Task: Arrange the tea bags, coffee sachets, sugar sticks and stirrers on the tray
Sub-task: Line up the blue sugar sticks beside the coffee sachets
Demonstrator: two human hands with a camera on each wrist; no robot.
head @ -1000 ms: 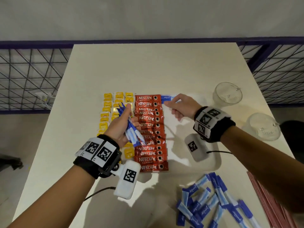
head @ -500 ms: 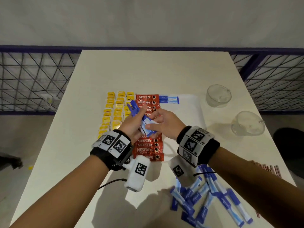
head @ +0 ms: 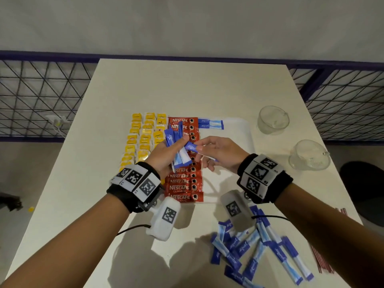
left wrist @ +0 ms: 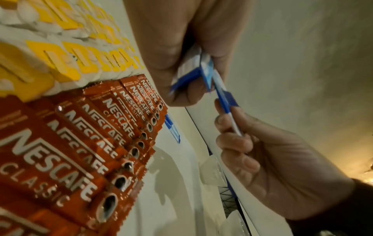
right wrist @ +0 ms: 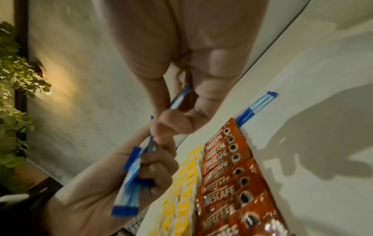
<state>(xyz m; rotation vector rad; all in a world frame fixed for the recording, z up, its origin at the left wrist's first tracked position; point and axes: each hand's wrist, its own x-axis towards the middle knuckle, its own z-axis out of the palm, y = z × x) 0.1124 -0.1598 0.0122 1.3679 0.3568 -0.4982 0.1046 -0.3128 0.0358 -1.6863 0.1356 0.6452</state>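
White table [head: 128, 84], tray [head: 245, 129] at centre. My left hand [head: 164, 154] grips a bundle of sugar sticks [head: 176, 150]; my right hand [head: 220, 154] pinches one stick [head: 192, 146]. I should draw it out straight, then lay it below the placed sticks [head: 209, 123].

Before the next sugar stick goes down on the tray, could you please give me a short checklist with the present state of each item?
1. Right hand pinches one sugar stick: ok.
2. That stick is free of the bundle of sugar sticks in the left hand: cannot tell; they overlap at the left fingers.
3. Left hand grips the bundle firmly: ok.
4. Bare tray below the two placed sugar sticks: ok.
5. Coffee sachets in a neat column, clear of that spot: ok.
6. All sugar on the tray: not ok; a loose pile lies on the table.
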